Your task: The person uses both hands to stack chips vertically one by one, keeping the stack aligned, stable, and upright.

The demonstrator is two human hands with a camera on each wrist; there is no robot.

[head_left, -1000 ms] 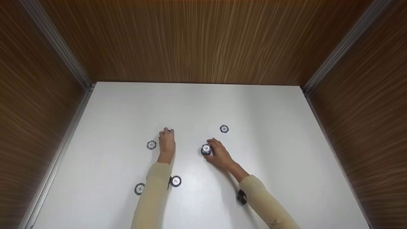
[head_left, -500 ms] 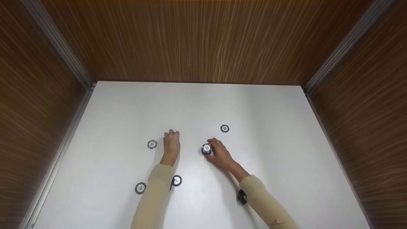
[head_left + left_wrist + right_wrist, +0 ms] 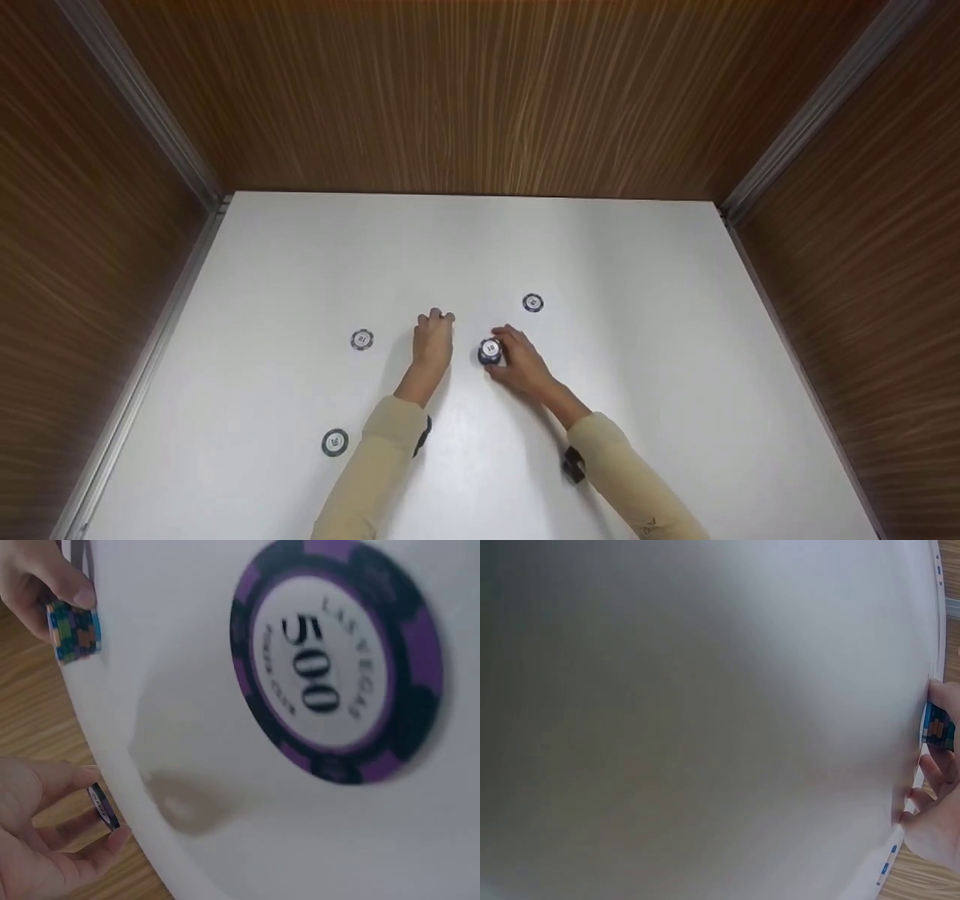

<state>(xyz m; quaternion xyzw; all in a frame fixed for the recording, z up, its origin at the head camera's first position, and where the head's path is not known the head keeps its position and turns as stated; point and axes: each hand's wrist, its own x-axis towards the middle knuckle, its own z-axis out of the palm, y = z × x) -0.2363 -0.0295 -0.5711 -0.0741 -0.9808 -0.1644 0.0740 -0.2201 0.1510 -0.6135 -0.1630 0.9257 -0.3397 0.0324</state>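
Note:
My left hand [image 3: 433,341] pinches one poker chip [image 3: 103,805] between thumb and fingers, above the white table, just left of the chip stack. In the head view the back of the hand hides that chip. My right hand [image 3: 525,367] grips a short stack of poker chips [image 3: 490,350] from the right, thumb near, fingertips on the far side. Mixed coloured edges of the stack [image 3: 75,631] show in the left wrist view. In the right wrist view the stack [image 3: 937,727] sits at the right edge, partly behind the fingers.
Single chips lie flat: one beyond the right hand [image 3: 533,302], one left of the left hand [image 3: 362,340], and a green-edged one [image 3: 335,442] nearer. A purple 500 chip [image 3: 322,660] lies under the left wrist camera. Wood-grain panels [image 3: 480,97] stand around the white table [image 3: 675,337].
My left hand has moved right, closer to the stack, its sleeve now covering the chip that showed beside it. The right hand keeps its place on the stack.

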